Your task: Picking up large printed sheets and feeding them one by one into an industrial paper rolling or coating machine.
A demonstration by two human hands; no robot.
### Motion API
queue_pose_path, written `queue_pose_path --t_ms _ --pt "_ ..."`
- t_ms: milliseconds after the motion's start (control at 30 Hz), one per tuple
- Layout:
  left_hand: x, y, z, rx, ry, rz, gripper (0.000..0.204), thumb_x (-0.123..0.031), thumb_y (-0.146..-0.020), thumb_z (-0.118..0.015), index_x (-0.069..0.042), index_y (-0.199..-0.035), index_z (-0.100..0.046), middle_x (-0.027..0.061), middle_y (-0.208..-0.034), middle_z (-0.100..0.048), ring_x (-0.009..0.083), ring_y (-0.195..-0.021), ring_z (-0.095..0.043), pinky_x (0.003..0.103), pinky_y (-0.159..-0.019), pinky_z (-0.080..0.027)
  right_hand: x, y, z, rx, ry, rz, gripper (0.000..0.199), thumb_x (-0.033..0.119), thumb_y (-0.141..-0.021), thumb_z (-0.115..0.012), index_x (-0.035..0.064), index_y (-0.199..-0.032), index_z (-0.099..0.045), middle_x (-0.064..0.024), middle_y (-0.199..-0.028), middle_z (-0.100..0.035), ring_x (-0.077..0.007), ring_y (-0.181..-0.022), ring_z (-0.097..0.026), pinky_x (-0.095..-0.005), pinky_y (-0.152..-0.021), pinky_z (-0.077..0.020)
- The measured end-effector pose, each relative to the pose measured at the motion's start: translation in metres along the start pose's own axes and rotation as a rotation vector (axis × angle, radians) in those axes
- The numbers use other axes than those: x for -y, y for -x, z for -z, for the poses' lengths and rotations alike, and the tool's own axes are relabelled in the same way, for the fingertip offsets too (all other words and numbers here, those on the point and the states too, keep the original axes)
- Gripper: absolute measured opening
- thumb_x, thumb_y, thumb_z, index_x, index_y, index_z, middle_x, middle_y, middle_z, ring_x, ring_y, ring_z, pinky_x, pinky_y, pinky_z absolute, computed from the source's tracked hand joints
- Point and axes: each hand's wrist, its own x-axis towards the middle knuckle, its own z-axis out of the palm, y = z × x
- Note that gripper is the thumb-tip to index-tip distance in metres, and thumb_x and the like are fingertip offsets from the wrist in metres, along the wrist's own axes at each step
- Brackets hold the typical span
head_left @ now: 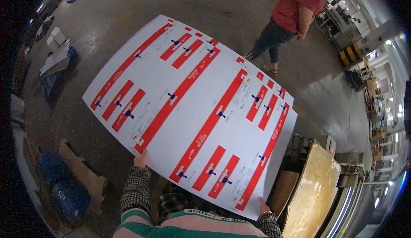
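Note:
A large white printed sheet [192,109] with red bars and small blue figures spreads out in front of me, tilted across the view. My left hand [140,158] grips its near edge at the left, thumb on top and the other fingers hidden beneath. Over at the near right corner, my right hand [264,206] is closed on the same sheet, its fingers partly out of sight under it. The sheet hangs above the floor, held between both hands.
A person in a red shirt [299,8] stands past the sheet's far right edge. Close on my right is a machine with a yellowish board [314,191]. Blue bins [68,197] and brown cardboard [83,173] lie at the left. Stacked sheets [55,58] rest on a blue pallet farther left.

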Motion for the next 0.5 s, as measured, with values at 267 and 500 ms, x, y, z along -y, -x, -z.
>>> queue_pose_path --t_ms 267,500 --pt "0.02 -0.042 0.033 0.246 0.129 -0.171 0.055 -0.037 -0.072 -0.055 0.003 -0.109 -0.045 0.0159 -0.097 -0.055 0.0263 -0.084 -0.054 0.036 -0.071 -0.044 -0.061 -0.072 0.109 -0.106 0.749 0.085 0.054 0.043 -0.087 -0.021 0.0162 -0.132 -0.008 -0.0163 -0.116 -0.042 -0.0258 -0.11 -0.037 -0.0347 -0.09 -0.0314" --pt "-0.141 -0.233 0.294 0.548 0.202 -0.204 0.048 -0.031 -0.075 -0.049 0.001 -0.111 -0.044 0.0166 -0.1 -0.053 0.0266 -0.088 -0.052 0.035 -0.074 -0.043 -0.023 -0.006 0.086 -0.36 0.21 0.104 0.055 0.042 -0.087 -0.021 0.0127 -0.131 -0.005 -0.016 -0.12 -0.035 -0.0269 -0.113 -0.032 -0.0358 -0.092 -0.0287"
